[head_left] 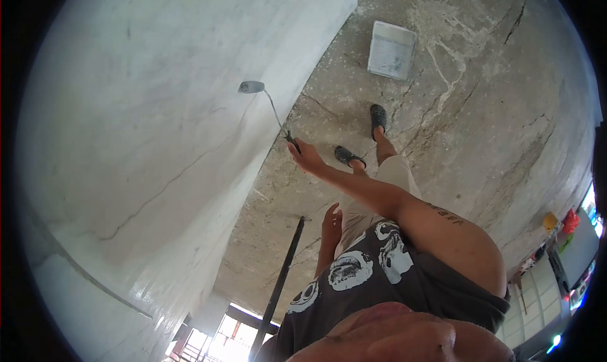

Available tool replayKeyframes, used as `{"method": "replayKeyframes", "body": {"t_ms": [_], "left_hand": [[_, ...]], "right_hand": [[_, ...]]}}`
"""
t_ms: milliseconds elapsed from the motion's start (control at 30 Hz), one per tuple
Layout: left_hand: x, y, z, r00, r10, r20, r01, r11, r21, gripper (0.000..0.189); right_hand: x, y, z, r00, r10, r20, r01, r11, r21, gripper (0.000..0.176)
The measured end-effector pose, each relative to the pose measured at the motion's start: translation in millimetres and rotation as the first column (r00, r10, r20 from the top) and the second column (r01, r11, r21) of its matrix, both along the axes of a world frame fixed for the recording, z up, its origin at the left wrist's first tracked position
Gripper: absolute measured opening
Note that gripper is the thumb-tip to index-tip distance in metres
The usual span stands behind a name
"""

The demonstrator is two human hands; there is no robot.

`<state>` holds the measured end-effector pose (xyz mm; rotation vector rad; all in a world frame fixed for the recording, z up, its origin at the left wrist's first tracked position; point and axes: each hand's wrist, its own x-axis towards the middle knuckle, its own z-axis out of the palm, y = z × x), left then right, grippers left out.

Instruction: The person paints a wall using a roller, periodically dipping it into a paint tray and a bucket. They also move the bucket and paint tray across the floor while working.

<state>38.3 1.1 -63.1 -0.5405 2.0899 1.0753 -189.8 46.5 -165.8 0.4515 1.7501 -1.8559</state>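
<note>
Holding whitish paint point(391, 55), the tray point(413, 53) rests (right hand point(307, 157) grips roller point(253, 87), left hand point(332, 223) open).

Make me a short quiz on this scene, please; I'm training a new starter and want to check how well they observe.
1. Where is the tray?
a) hung on the wall
b) in a person's hand
c) on the floor
2. True or false: the right hand grips the roller by its handle.
3. Fill in the number: ____ dark shoes can be seen.

Key: 1 c; 2 true; 3 two.
</note>
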Motion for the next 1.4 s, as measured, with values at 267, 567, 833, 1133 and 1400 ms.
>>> {"method": "replayKeyframes", "body": {"t_ms": [267, 567, 833, 1133, 1400], "left_hand": [[83, -92, 10, 0.991, 0.055, -0.123, -0.067, 0.994, -0.089, 0.045], [123, -159, -12, 0.998, 0.07, -0.012, -0.07, 0.994, -0.086, 0.042], [121, -191, 5, 0.972, 0.169, -0.162, -0.181, 0.981, -0.063, 0.048], [147, -221, -45, 0.992, 0.122, 0.005, -0.122, 0.991, -0.051, 0.051], [122, -221, -10, 0.963, 0.205, -0.175, -0.222, 0.972, -0.081, 0.054]], "right_hand": [[-94, 15, 17, 0.88, -0.475, -0.001, 0.469, 0.869, -0.161, 0.041], [73, -131, 69, 0.982, -0.179, 0.066, 0.188, 0.966, -0.179, 0.037], [-33, -78, 43, 0.882, -0.472, 0.009, 0.461, 0.858, -0.228, 0.046], [140, -181, 94, 0.992, -0.027, 0.123, 0.065, 0.945, -0.319, 0.042], [59, -116, 77, 0.968, -0.184, 0.173, 0.211, 0.965, -0.158, 0.045]]}}
